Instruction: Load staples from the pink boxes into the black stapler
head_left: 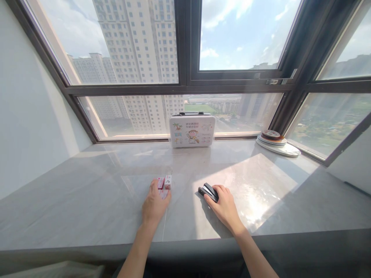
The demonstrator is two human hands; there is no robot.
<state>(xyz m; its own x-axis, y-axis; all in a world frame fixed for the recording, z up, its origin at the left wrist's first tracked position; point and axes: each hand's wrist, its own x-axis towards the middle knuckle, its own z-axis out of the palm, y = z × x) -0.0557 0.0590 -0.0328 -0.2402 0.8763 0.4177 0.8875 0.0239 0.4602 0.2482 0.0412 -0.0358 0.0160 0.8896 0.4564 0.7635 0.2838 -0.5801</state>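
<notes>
A person's 2 bare hands work over a pale grey marble-look sill (95, 189) beneath a wide window. The right hand (224, 205) closes around a black stapler (209, 192), its thumb along the near side and its fingers over the right end; the stapler's other end points left and slightly far. Whether the stapler rests fully on the sill is hard to tell.

The left hand (155, 202) is part open, thumb and fingers spread around a few small boxes near the middle of the sill, left of the stapler. A white box (168, 181) stands at the right of this group, and a red-and-white box (160, 183) sits just beside it on the left, next to the fingertips. I cannot tell whether the left hand actually grips them or only touches them, and the hand partly hides the group's near side.

On the far side, a white case (191, 132) with cartoon prints and a dark handle stands upright by the window frame (182, 89). At the far right lies a stack of round, flat pieces (271, 142). Sunlight falls across the sill's right half.
</notes>
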